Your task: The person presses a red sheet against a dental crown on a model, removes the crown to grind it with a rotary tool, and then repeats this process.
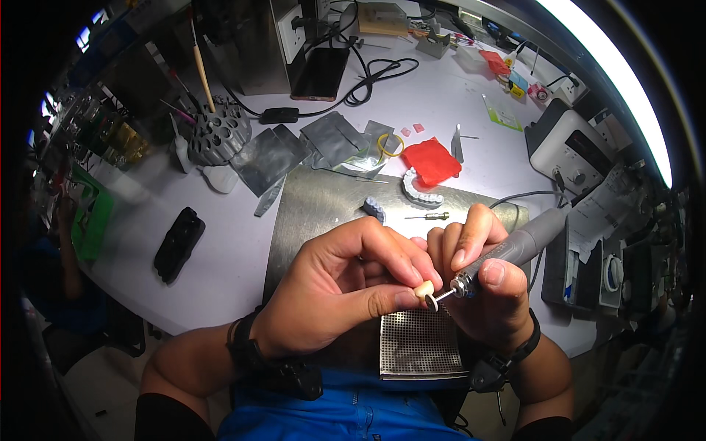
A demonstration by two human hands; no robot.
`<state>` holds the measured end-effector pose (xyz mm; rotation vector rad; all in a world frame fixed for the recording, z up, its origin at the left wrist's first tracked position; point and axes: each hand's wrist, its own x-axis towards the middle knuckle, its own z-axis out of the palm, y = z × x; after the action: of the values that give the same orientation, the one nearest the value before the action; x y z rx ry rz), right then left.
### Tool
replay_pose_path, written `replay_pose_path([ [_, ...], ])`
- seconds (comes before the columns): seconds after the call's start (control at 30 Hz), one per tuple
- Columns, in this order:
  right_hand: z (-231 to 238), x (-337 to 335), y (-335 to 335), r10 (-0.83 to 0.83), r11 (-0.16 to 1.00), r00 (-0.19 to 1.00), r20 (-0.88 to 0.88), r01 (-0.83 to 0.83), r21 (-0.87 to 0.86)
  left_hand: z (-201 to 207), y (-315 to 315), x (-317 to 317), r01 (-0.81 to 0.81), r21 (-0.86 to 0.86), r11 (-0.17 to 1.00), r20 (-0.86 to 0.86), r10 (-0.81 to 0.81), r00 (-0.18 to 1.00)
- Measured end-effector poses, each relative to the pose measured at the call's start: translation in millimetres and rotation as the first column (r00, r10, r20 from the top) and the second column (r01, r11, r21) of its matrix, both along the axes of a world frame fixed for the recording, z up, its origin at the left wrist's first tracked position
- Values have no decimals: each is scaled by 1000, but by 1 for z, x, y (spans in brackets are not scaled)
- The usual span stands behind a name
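Between the thumb and fingers of my left hand (pixel 346 275) is a small cream-coloured dental crown (pixel 423 289). My right hand (pixel 489 290) grips a grey rotary handpiece (pixel 518 244), its collet end pointing left. A thin metal shank with a small disc (pixel 432 302) on its tip sticks out of the handpiece. The disc sits right against the crown's lower edge; whether it spins cannot be told. Beyond my hands lie a white dental arch model (pixel 421 192), a small grey tooth model (pixel 374 209) and a brass-coloured bur (pixel 428 216).
A metal plate (pixel 316 202) covers the bench under my hands, with a perforated metal grid (pixel 419 345) at its front. A red sheet (pixel 434 160) and grey pouches (pixel 334 137) lie behind. The handpiece's control box (pixel 570 147) stands right; a bur holder (pixel 220 132) and black case (pixel 179 244) left.
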<state>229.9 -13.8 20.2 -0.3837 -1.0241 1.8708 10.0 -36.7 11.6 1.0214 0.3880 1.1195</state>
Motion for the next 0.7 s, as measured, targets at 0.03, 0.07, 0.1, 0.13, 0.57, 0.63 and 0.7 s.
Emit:
replay_pose_path([
  [0.03, 0, 0, 1, 0, 1000, 1000, -1, 0, 0, 0, 0, 0, 0, 3, 1000, -1, 0, 1000],
  [0.07, 0, 0, 2, 9, 1000, 1000, -17, -9, -5, 0, 0, 0, 0, 3, 1000, -2, 0, 1000],
  [0.1, 0, 0, 2, 18, 1000, 999, -32, -18, -8, 0, 0, -1, 3, -3, 1000, -3, -3, 1000],
  [0.13, 1, 0, 2, 18, 1000, 999, -32, -18, -9, 0, 0, -1, 6, -9, 1000, -4, -6, 1000],
  [0.57, 4, -2, 0, -8, 999, 1000, -6, 7, -32, 0, -1, 0, -8, -6, 1000, -14, 8, 1000],
  [0.63, 4, -1, 3, -4, 1000, 1000, -3, 4, -21, 0, -1, 0, 9, -24, 1000, 24, -9, 1000],
  [0.7, 3, -2, 7, -21, 1000, 999, -35, 22, 13, -1, -1, -2, 5, 6, 1000, -2, -5, 1000],
])
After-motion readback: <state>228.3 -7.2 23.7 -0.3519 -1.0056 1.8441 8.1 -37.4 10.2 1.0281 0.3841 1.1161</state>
